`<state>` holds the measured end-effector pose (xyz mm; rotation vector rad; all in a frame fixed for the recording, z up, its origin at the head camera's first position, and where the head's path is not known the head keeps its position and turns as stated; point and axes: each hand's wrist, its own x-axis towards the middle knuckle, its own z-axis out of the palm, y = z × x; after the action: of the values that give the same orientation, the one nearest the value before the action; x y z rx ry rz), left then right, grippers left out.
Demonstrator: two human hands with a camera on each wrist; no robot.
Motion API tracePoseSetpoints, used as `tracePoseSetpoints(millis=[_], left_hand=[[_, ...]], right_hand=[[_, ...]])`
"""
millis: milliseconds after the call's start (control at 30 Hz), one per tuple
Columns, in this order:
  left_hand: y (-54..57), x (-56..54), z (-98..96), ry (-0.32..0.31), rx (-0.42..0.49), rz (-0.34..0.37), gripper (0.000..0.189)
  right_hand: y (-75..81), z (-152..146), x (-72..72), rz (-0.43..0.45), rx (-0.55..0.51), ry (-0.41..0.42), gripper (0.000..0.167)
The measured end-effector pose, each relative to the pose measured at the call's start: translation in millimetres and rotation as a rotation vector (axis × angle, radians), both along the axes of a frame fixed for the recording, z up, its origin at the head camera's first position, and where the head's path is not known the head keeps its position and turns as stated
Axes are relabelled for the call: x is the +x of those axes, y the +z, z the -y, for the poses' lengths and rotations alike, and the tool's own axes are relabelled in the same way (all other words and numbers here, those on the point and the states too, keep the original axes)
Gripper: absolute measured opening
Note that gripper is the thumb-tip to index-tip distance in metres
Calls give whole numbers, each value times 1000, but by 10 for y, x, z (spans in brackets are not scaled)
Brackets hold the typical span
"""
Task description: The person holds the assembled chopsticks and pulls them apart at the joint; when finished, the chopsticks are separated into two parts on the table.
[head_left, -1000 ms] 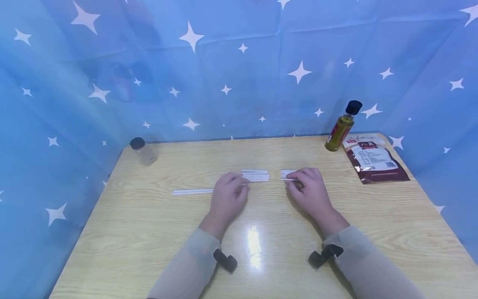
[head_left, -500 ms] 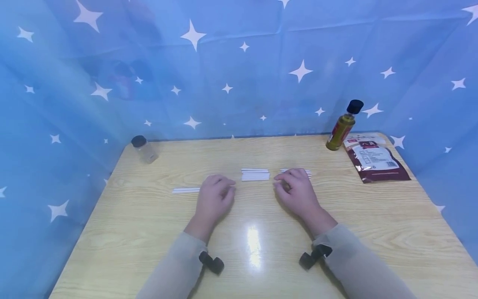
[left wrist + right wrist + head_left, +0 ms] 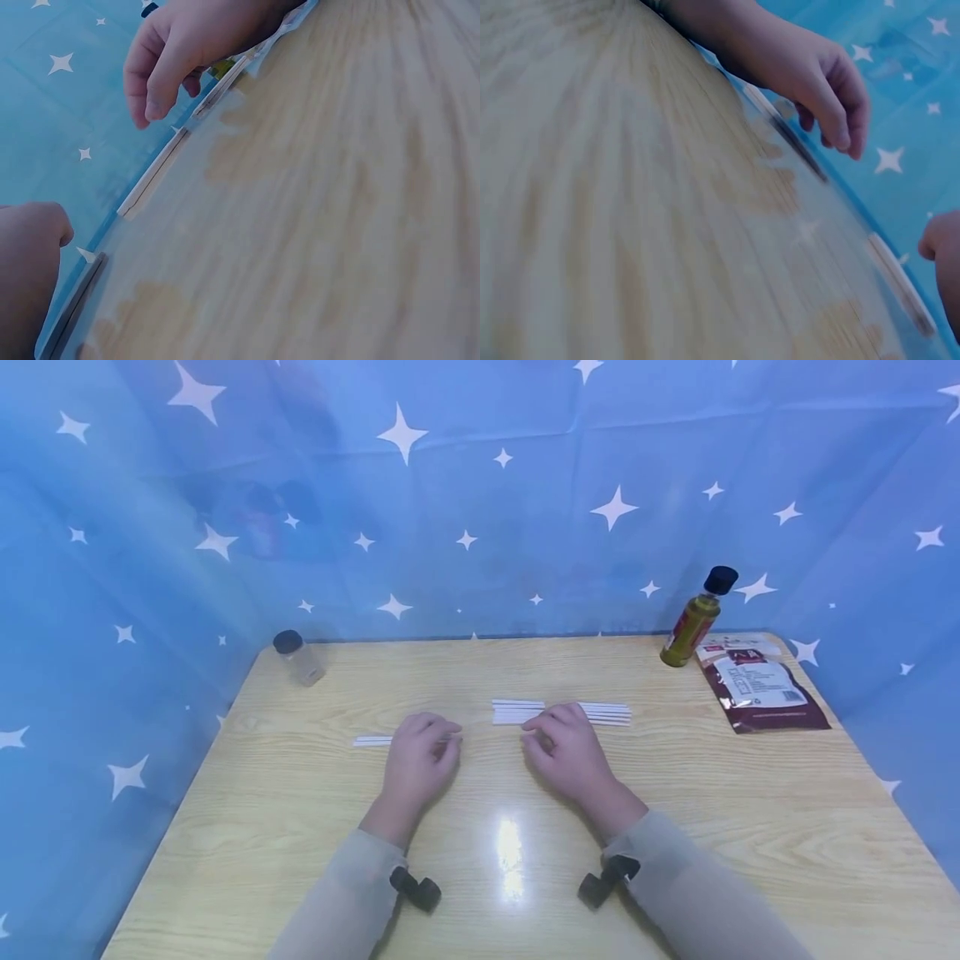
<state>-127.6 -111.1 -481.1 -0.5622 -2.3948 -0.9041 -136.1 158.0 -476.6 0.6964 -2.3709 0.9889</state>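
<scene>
In the head view, several thin white sticks lie side by side in a middle group [image 3: 513, 713]. A second group of white sticks [image 3: 609, 715] lies to its right, and a few more white sticks [image 3: 371, 741] lie at the left. My left hand [image 3: 420, 756] hovers over the left sticks and hides their right part. Between the two groups is my right hand [image 3: 567, 752], covering the ends that face each other. In the left wrist view the right hand [image 3: 176, 64] has loosely bent fingers with nothing in them. The left hand [image 3: 810, 79] looks the same in the right wrist view.
A small clear jar [image 3: 303, 662] with a black lid stands at the table's back left. An oil bottle [image 3: 690, 627] with a black cap is at the back right, beside a dark red food packet [image 3: 768, 693]. A blue starred cloth [image 3: 480, 510] hangs behind the wooden table [image 3: 510, 827].
Both hands have moved left. My left hand has drawn away from the middle sticks to the left ones; my right hand has come off the right group, which now shows more.
</scene>
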Motion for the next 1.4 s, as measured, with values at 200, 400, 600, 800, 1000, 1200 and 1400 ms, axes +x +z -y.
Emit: tracePoseSetpoints(millis=[200,400,600,800,1000,1200,1400], left_hand=[[-40,41,243,14,13,-54,11],[-56,102,556,53,39,-42,10],[-64,181,928,153,42,18,10],[-62,238,1145,194,48,58,11],[-81,213,1177,181,37,157,14],[-91,195,1163,187,11,227,19],[-57,204,1189,193,-22,265,24]], right_hand=[[-20,283,20,-1,-6,38,11],[-24,547,80,16,14,64,11],[-13,772,126,46,29,111,12],[3,967,166,96,37,123,13],[-5,1193,174,83,57,131,13],[-9,1363,141,59,84,117,14],[-37,1419,105,68,114,25,14]])
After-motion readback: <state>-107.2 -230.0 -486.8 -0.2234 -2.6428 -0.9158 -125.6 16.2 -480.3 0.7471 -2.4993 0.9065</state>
